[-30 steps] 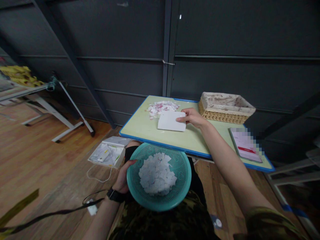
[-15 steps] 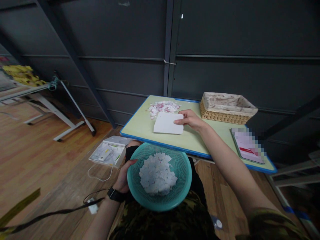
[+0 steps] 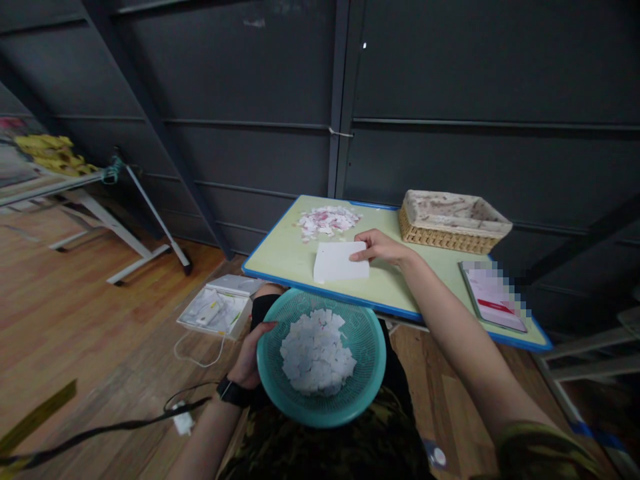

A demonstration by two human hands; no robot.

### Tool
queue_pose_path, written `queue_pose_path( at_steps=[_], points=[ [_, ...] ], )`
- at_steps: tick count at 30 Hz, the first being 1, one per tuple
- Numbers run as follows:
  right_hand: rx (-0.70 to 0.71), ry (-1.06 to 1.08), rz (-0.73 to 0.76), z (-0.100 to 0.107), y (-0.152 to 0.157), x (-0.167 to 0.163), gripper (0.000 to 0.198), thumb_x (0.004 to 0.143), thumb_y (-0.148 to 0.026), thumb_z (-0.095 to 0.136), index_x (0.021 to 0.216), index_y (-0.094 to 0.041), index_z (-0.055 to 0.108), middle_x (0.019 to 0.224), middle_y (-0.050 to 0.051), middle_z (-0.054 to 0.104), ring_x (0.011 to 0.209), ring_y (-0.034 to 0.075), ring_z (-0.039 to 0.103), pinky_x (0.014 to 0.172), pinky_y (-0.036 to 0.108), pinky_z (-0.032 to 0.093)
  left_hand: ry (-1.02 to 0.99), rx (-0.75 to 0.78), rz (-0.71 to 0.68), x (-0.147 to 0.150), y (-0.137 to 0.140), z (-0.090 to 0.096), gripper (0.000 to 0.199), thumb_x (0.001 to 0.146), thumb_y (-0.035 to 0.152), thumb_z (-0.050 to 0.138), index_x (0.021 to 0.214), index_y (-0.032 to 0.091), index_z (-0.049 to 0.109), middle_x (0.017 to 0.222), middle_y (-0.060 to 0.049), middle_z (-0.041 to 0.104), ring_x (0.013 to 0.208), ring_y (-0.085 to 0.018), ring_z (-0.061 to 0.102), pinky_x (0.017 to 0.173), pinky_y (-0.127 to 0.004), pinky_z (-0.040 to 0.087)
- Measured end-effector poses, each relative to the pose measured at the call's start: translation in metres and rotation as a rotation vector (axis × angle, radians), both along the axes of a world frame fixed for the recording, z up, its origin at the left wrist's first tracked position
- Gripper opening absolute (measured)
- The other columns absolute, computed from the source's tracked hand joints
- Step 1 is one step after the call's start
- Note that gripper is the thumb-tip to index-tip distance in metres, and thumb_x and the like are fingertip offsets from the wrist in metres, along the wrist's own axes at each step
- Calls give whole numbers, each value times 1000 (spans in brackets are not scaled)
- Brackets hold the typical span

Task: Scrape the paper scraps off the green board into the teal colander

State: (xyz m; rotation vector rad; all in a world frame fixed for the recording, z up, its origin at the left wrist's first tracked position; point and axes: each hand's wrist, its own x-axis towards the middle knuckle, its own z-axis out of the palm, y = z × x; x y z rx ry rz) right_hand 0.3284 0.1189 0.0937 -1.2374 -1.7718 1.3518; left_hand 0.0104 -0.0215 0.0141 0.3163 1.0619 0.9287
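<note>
With thumb and fingers, my right hand [image 3: 379, 248] pinches the right side of a white sheet of paper [image 3: 337, 261] above the small yellow-green table [image 3: 273, 247]. My left hand [image 3: 253, 353] grips the left rim of a teal plastic basket [image 3: 324, 419] on my lap, its thumb over the edge. White paper scraps [image 3: 317, 353] fill the middle of that basket. Behind the sheet, a heap of white and pinkish paper bits [image 3: 327, 220] lies on the table.
A lined wicker basket [image 3: 453, 223] stands at the table's back right, with a tablet-like device [image 3: 493, 297] in front of it. On the floor at left sit an open white box [image 3: 217, 310] and cables. A metal-framed table [image 3: 120, 247] is farther left.
My right hand has lowered the sheet slightly toward me, and its near edge now stands closer to the table's front. My left hand still holds the teal basket.
</note>
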Motion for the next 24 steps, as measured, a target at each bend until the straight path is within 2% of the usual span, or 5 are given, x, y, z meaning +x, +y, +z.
queue_pose_path(
  at_steps=[4,6,11,14,24],
  points=[
    [-113,55,143,-5,-4,-10,40,48,-37,88,66,-15,59,59,-3,60,55,10,52,49,22,35,-13,-6,9,0,0,1,7,75,21,66,77,15,70,67,-8,77,78,-31,75,73,-39,58],
    [-104,114,96,-5,-4,-10,41,48,-37,88,67,-15,59,61,-2,61,56,11,53,51,23,37,-13,-3,17,0,0,2,7,74,20,66,75,15,70,67,-7,77,77,-30,75,73,-39,58],
    [169,299,-437,-7,13,3,47,53,-49,84,79,-19,57,73,2,64,65,15,55,57,27,42,15,-28,24,1,0,3,10,74,19,65,82,15,71,70,-6,78,73,-28,75,70,-40,59],
    [361,187,-635,-16,26,9,47,59,-56,78,80,-20,56,74,3,62,68,18,54,58,29,41,8,-24,19,0,0,1,15,72,20,67,86,16,71,73,-5,78,74,-28,75,70,-40,59],
    [679,-441,-481,-21,17,-3,28,82,-41,56,90,-16,66,74,5,65,67,19,52,63,29,35,-12,-22,2,-1,1,-3,9,71,21,68,78,15,69,73,-7,78,76,-28,75,70,-37,58]
  ],
)
